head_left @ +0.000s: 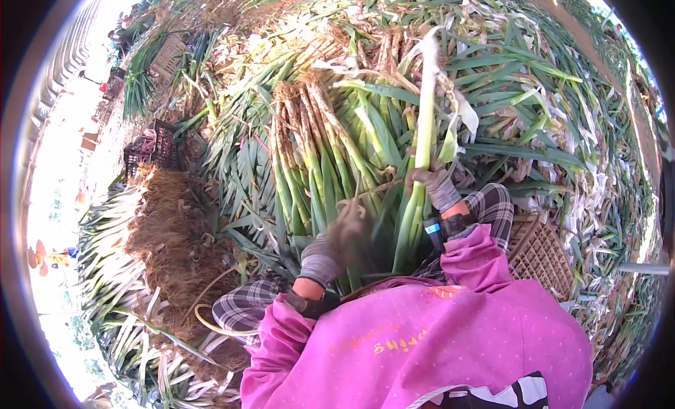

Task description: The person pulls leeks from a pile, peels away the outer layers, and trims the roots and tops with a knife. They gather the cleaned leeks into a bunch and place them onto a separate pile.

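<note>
In my gloved right hand (430, 184) is one thick leek (426, 120), its pale root end pointing up and its green part running down toward my lap. A loose whitish strip of peeled skin (463, 117) hangs beside its upper stem. My left hand (348, 233), also gloved, is smeared by motion to the left of that leek, so I cannot make out its fingers or anything in them. Just beyond it lies a bunch of unpeeled leeks (309, 142) with brown, soil-covered roots pointing away from me.
At my left, a long stack of leeks (116, 268) shows bushy brown roots (176, 247). A dark crate (151, 149) stands behind it. Beside my right knee is a brown plastic crate (541, 258). Stripped leaves and skins (520, 92) cover the ground ahead and to the right.
</note>
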A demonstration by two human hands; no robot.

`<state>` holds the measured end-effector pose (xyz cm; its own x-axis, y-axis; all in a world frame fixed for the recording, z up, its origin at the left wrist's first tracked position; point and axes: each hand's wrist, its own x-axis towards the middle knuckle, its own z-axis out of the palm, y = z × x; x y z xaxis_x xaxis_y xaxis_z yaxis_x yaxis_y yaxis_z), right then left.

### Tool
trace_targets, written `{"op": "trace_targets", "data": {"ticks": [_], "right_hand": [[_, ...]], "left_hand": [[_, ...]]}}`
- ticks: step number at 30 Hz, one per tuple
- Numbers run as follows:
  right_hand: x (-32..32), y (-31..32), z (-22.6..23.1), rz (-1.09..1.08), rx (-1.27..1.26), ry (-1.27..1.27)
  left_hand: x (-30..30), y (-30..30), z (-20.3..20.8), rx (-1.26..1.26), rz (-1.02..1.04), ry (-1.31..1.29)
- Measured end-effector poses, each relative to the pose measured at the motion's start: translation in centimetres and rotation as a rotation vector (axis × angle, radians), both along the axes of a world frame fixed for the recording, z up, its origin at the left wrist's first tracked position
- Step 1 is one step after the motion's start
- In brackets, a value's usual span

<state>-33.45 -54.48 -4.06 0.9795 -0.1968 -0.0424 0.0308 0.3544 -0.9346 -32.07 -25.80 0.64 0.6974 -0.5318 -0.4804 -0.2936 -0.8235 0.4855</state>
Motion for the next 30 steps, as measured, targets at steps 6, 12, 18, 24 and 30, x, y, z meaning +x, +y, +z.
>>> {"op": "trace_targets", "data": {"ticks": [6,12,18,24,30], "right_hand": [[0.0,1.4,2.2,0.330,0.131,-0.041],[1.8,-1.8,-0.6,0.050,-0.071,0.234],[3.2,-0.8,-3.3,0.031,-0.170,0.486],[4.4,1.4,-5.7,0.192,0.211,0.330],[7.5,4.0,-11.3,0.052,-0.226,0.441]], "left_hand": [[1.1,1.1,-2.8,-0.148,0.123,-0.130],[0.2,-2.6,1.1,0.086,-0.020,-0.078],[0.6,-3.5,-0.6,0.163,0.005,-0.101],[2.7,-4.4,-1.1,0.233,-0.084,-0.134],[5.8,-4.4,-2.6,0.272,-0.054,-0.072]]}}
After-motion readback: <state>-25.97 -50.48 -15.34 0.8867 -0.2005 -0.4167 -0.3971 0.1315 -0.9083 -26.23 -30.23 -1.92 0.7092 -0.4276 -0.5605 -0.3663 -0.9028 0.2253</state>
